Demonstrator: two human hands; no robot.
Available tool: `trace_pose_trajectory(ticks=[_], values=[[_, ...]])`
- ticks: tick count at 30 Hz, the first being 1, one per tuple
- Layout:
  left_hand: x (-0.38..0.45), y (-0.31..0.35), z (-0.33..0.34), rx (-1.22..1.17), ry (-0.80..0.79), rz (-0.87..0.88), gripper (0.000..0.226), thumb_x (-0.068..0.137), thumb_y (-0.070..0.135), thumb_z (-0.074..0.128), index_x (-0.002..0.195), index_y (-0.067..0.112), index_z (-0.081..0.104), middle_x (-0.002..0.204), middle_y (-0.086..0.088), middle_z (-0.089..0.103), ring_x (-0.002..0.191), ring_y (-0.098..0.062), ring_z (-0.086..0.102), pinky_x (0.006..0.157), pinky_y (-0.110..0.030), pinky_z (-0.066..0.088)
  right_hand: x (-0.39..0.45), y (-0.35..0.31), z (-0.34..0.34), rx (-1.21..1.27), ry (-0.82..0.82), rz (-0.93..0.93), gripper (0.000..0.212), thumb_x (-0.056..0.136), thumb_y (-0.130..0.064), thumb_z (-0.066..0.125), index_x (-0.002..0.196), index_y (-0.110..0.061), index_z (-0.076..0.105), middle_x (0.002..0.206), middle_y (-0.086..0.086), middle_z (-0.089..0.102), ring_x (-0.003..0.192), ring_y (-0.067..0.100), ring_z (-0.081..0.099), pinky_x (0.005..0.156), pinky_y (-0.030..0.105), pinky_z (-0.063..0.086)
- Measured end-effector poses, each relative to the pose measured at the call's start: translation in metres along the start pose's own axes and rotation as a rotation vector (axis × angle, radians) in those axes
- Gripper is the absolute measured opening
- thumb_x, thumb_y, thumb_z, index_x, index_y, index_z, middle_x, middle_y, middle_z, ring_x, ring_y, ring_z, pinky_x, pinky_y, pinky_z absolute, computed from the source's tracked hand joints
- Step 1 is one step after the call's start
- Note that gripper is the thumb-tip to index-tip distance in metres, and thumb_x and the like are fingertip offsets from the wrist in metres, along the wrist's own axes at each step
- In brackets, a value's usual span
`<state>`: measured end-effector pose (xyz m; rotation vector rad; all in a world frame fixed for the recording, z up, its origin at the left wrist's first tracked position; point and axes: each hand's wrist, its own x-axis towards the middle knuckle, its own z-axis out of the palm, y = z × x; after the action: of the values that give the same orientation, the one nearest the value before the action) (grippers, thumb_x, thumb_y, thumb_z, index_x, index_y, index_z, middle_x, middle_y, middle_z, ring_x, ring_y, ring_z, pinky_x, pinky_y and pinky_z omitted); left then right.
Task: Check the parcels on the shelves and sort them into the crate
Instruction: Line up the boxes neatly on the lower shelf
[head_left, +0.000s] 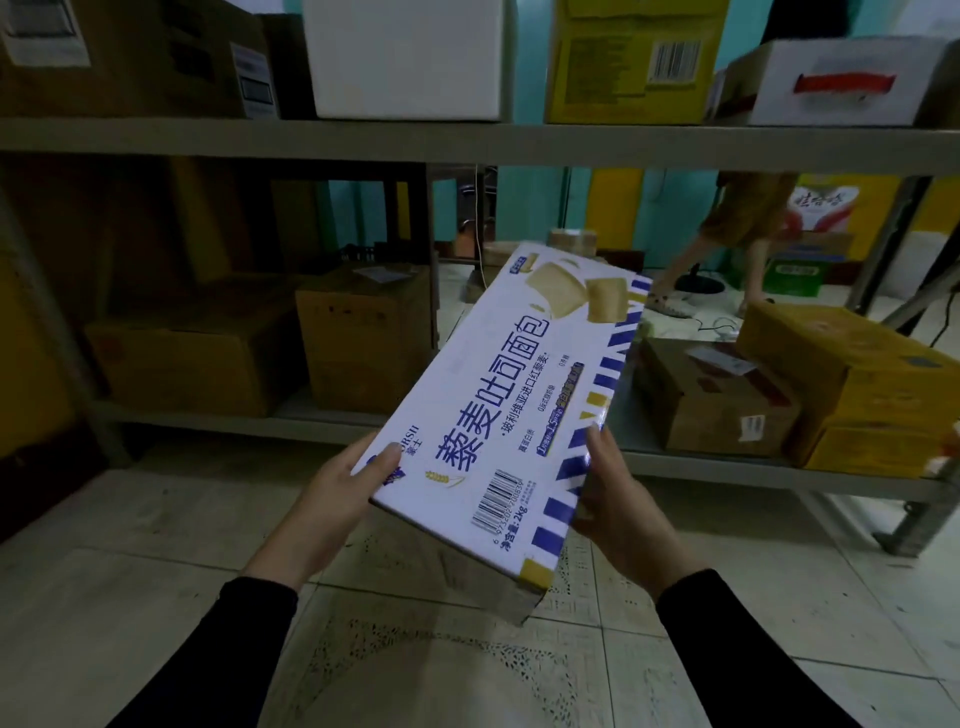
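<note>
I hold a long white bread box (511, 395) with blue lettering, blue stripes and a barcode, tilted in front of the shelves. My left hand (345, 493) grips its near left edge. My right hand (618, 499) grips the striped right edge, thumb on top. The box hangs in the air above the tiled floor. No crate is in view.
A grey metal shelf rack (467, 140) spans the view. Brown cartons (208, 358) stand on the lower shelf at left, a brown box (711, 400) and yellow boxes (862, 384) at right. White and yellow boxes fill the upper shelf. A person's legs (727, 244) show behind the rack.
</note>
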<state>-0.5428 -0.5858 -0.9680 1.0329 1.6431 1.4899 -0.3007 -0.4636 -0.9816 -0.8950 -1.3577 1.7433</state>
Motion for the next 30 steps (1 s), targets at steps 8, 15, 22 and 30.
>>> trace_pose_trajectory(ticks=[8, 15, 22, 30], values=[[-0.002, 0.022, 0.02, -0.043, 0.012, 0.01, 0.023, 0.102, 0.038, 0.05, 0.112, 0.033, 0.07, 0.108, 0.007, 0.076, 0.1, -0.013, 0.071, 0.086, -0.033, 0.054, -0.002, 0.005, 0.005, 0.221, 0.064, -0.07, 0.042, 0.099, -0.019, 0.058, 0.141, -0.018, 0.053, 0.125, 0.008, 0.072, 0.112, 0.028, 0.07, 0.09, 0.045, 0.06], [0.005, 0.012, -0.002, 0.085, 0.315, -0.136, 0.063, 0.094, 0.055, 0.054, 0.146, 0.021, 0.047, 0.149, -0.003, 0.048, 0.133, -0.022, 0.045, 0.101, -0.038, 0.038, -0.009, -0.017, -0.016, 0.427, 0.119, 0.099, 0.031, 0.101, -0.029, 0.056, 0.123, -0.008, 0.062, 0.103, 0.017, 0.077, 0.076, 0.027, 0.077, 0.058, 0.04, 0.063], [-0.003, -0.025, -0.013, -0.574, 0.117, -0.44, 0.04, 0.094, 0.042, 0.058, 0.118, 0.013, 0.07, 0.115, -0.019, 0.071, 0.101, -0.034, 0.066, 0.081, -0.044, 0.052, -0.013, -0.012, -0.015, 0.47, 0.106, 0.166, 0.043, 0.098, -0.034, 0.056, 0.128, -0.005, 0.062, 0.097, 0.017, 0.077, 0.068, 0.027, 0.076, 0.057, 0.039, 0.063], [0.009, -0.015, -0.008, -0.597, 0.156, -0.339, 0.028, 0.097, 0.035, 0.057, 0.113, 0.014, 0.067, 0.098, -0.018, 0.072, 0.094, -0.034, 0.065, 0.089, -0.05, 0.052, -0.007, -0.04, -0.022, -0.051, 0.316, -0.104, 0.056, 0.1, -0.042, 0.058, 0.148, -0.017, 0.047, 0.134, -0.001, 0.064, 0.098, 0.01, 0.065, 0.083, 0.027, 0.049]])
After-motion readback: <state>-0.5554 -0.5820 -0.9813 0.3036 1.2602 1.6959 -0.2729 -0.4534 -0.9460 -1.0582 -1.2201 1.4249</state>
